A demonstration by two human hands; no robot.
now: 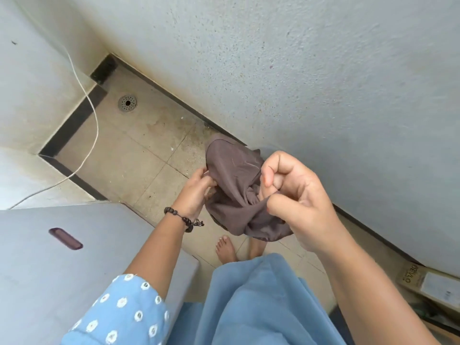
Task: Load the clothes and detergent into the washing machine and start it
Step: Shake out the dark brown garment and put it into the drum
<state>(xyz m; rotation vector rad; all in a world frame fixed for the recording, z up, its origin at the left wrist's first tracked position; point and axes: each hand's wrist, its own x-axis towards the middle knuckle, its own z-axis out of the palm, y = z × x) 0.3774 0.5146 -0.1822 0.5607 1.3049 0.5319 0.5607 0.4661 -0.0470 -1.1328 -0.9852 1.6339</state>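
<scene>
Nearest of all, a light-blue garment hangs down the person's front, smooth and matte, with a dotted blue sleeve (pixel 119 312) on the left arm. Just above it the right hand (pixel 296 197) is curled tight, thumb and fingers pinching a bunched edge of the brown cloth (pixel 236 185); the left hand (pixel 196 192), with a dark beaded bracelet (pixel 185 220) at its wrist, pinches the opposite edge. The cloth hangs between them, clear of the floor — thin, soft, limp stuff, creased and twisted into folds where it is gathered. By my reading the loading step is in hand: a garment is held and being straightened or checked, not yet in the drum. To the left, beside the left forearm, lies the washing machine (pixel 62 257), its grey lid flat, smooth and apparently closed, with a dark oval recess (pixel 66 238) set in it. The next move would call for one hand to let go and lift that lid — the other keeping the cloth. No detergent is visible. Further off, beige floor tiles (pixel 129 155) look stained, a round metal drain (pixel 127 103) sits near the corner, a white cable (pixel 92 115) trails down, and rough speckled walls close it in
</scene>
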